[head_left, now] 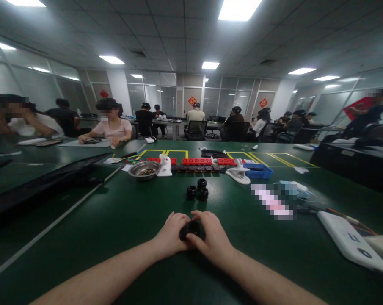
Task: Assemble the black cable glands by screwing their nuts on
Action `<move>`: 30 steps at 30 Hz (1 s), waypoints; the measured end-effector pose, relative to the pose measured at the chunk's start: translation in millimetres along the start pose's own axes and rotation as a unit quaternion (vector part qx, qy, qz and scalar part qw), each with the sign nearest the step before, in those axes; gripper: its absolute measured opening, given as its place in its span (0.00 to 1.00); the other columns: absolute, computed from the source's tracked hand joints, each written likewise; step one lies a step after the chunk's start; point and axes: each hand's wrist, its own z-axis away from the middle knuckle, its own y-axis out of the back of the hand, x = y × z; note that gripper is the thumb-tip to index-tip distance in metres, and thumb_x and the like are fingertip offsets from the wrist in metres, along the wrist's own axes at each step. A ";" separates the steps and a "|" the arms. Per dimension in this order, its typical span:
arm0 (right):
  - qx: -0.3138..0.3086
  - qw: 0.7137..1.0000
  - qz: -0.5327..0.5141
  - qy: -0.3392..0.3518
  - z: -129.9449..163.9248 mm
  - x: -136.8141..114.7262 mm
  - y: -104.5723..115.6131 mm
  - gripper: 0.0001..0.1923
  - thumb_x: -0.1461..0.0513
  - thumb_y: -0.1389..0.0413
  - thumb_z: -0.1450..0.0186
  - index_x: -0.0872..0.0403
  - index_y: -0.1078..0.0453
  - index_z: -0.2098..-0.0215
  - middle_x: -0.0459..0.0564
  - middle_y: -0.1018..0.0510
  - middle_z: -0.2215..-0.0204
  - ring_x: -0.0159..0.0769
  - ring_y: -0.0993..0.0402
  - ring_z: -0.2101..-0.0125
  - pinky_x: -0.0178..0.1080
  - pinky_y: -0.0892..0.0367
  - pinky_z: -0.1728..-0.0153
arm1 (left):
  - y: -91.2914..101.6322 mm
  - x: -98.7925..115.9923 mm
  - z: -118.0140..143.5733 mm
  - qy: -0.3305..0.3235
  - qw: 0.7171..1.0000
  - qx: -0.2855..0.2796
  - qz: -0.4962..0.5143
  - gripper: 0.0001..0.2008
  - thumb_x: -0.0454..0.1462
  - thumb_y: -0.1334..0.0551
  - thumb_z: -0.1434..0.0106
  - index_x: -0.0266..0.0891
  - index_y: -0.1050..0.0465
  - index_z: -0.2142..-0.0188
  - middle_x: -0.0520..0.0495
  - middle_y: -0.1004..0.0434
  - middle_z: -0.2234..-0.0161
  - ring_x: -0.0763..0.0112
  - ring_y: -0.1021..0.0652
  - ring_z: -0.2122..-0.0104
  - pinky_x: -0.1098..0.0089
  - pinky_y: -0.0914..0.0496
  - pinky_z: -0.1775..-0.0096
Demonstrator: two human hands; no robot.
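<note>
My left hand [174, 231] at nine o'clock and right hand [213, 235] at three close around a black round piece [188, 229] between them, neither nearer, long axis unclear, three similar pieces [203, 193] beyond at twelve.

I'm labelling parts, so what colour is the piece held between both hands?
The piece is black, seen in the head view.

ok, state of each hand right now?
Left hand: closed on a black round part, at its left side.
Right hand: closed on the same part, from the right.
</note>
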 end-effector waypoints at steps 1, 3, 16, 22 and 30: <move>-0.003 1.000 -0.003 0.005 -0.1 -0.7 0.9 0.21 0.64 0.46 0.46 0.55 0.41 0.54 0.52 0.30 0.62 0.40 0.36 0.59 0.46 0.42 0.55 | -0.2 -0.2 0.1 0.000 1.000 -0.001 0.001 0.24 0.45 0.36 0.55 0.41 0.35 0.58 0.46 0.32 0.58 0.58 0.33 0.55 0.51 0.52 0.47; -0.012 1.000 -0.011 0.024 0.3 -2.1 2.7 0.22 0.67 0.48 0.46 0.55 0.42 0.53 0.52 0.31 0.60 0.39 0.37 0.57 0.47 0.45 0.52 | -0.3 -0.3 0.5 0.000 1.000 -0.003 0.003 0.25 0.45 0.36 0.55 0.42 0.36 0.57 0.46 0.33 0.57 0.58 0.34 0.54 0.51 0.53 0.47; 0.010 0.999 -0.036 0.022 0.0 -0.1 2.5 0.24 0.69 0.49 0.48 0.54 0.43 0.53 0.52 0.33 0.58 0.39 0.39 0.55 0.44 0.43 0.53 | 2.1 1.6 0.8 -0.003 1.000 0.002 0.003 0.23 0.48 0.37 0.54 0.41 0.34 0.60 0.46 0.32 0.59 0.59 0.33 0.56 0.51 0.51 0.48; -0.007 0.999 -0.031 0.019 -0.2 1.1 4.6 0.21 0.68 0.49 0.46 0.53 0.43 0.53 0.51 0.31 0.61 0.39 0.37 0.57 0.46 0.43 0.53 | -2.1 -3.2 0.3 -0.014 1.000 0.012 -0.001 0.27 0.49 0.37 0.55 0.42 0.36 0.57 0.46 0.32 0.58 0.58 0.33 0.55 0.51 0.51 0.48; 0.019 1.000 -0.019 -0.001 0.1 1.8 4.6 0.23 0.64 0.47 0.45 0.54 0.44 0.52 0.52 0.33 0.58 0.41 0.38 0.56 0.46 0.42 0.54 | -0.4 -0.2 0.6 -0.010 1.000 0.006 -0.005 0.22 0.50 0.37 0.54 0.42 0.34 0.62 0.47 0.32 0.59 0.59 0.32 0.56 0.52 0.49 0.49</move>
